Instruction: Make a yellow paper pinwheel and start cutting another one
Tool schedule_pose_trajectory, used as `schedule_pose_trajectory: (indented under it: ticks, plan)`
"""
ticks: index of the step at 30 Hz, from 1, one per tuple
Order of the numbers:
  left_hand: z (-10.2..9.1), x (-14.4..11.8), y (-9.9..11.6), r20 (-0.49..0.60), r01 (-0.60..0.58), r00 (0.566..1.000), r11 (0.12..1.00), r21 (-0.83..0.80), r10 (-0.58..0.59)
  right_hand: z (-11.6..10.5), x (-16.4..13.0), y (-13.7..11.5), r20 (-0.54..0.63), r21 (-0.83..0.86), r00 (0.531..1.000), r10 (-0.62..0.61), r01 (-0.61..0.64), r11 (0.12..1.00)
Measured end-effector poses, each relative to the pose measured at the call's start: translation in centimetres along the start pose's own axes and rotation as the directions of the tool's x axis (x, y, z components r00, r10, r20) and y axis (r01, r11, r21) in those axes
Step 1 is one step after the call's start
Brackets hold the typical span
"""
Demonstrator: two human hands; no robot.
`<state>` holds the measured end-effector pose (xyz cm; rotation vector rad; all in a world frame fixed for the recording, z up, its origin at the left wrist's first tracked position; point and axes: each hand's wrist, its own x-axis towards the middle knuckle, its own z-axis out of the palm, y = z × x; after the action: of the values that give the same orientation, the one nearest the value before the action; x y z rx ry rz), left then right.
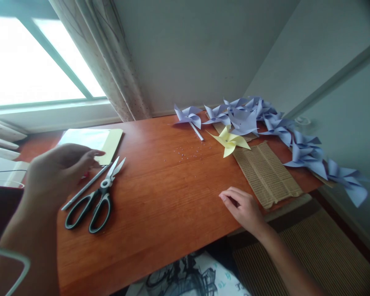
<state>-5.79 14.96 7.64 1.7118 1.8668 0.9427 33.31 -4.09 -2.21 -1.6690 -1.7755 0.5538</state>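
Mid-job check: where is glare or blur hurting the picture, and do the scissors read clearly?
Head view: the window is blown out to white; head view: its light leaves a pale sheen on the tabletop; head view: the left hand looks shaded and slightly soft; head view: the scissors read clearly; head view: the top right corner darkens.

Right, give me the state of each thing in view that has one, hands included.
Scissors: blades open, lying flat
Rod beside the scissors: lying down
Paper: lying flat
Cardboard: flat, creased
Yellow pinwheel: folded, partly over the cardboard
Leftmost purple pinwheel: folded, white stick extending from it
Other purple pinwheels: mostly folded, grouped
Curtain: gathered
Left hand: raised, grip unclear
Right hand: fingers curled
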Motion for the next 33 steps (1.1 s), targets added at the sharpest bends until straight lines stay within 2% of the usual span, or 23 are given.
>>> schedule_pose_trajectory:
  ticks: [2,4,6,9,10,12,13,16,26,30,33]
  plan:
    - [2.7,-1.6,2.7,0.133,0.004,0.990,0.958,-0.287,0.036,-0.2,0.4,-0.6,-0.007,0.049,1.000,-0.002,0.002,0.999]
    - [6.0,-3.5,5.0,0.314,0.075,0.943,0.848,-0.525,0.111,-0.5,1.1,-1.5,-0.017,0.104,1.000,-0.008,0.010,0.995]
    - [9.6,-5.5,6.6,0.562,0.239,0.809,0.776,-0.583,0.173,-0.7,1.9,-2.5,-0.034,0.158,0.999,-0.012,0.017,0.987]
    - [14.5,-7.9,8.0,0.683,0.332,0.688,0.729,-0.599,0.247,-0.8,3.3,-3.8,-0.070,0.218,0.997,-0.013,0.028,0.976]
    - [15.8,-8.5,8.3,0.698,0.354,0.662,0.706,-0.614,0.274,-0.8,3.7,-4.1,-0.076,0.226,0.997,-0.008,0.025,0.974]
    - [18.0,-9.4,8.6,0.705,0.365,0.641,0.688,-0.627,0.303,-0.6,4.3,-4.2,-0.086,0.230,0.996,0.010,0.010,0.973]
    - [18.8,-9.6,8.6,0.703,0.364,0.644,0.687,-0.629,0.302,-0.4,4.5,-4.2,-0.095,0.232,0.995,0.023,0.000,0.973]
    - [19.8,-9.8,8.5,0.699,0.372,0.655,0.684,-0.628,0.286,0.1,4.8,-3.7,-0.128,0.247,0.990,0.064,-0.031,0.968]
    - [19.3,-9.6,7.7,0.716,0.436,0.656,0.655,-0.617,0.238,0.2,5.4,-3.3,-0.122,0.221,0.989,0.082,-0.054,0.974]
    - [19.5,-9.2,8.0,0.715,0.465,0.668,0.634,-0.618,0.207,-1.5,6.0,-1.9,-0.186,0.169,0.978,0.092,-0.061,0.984]
    - [19.6,-8.9,8.5,0.714,0.500,0.676,0.599,-0.626,0.182,-4.6,7.5,1.1,-0.305,0.076,0.946,0.112,-0.093,0.993]
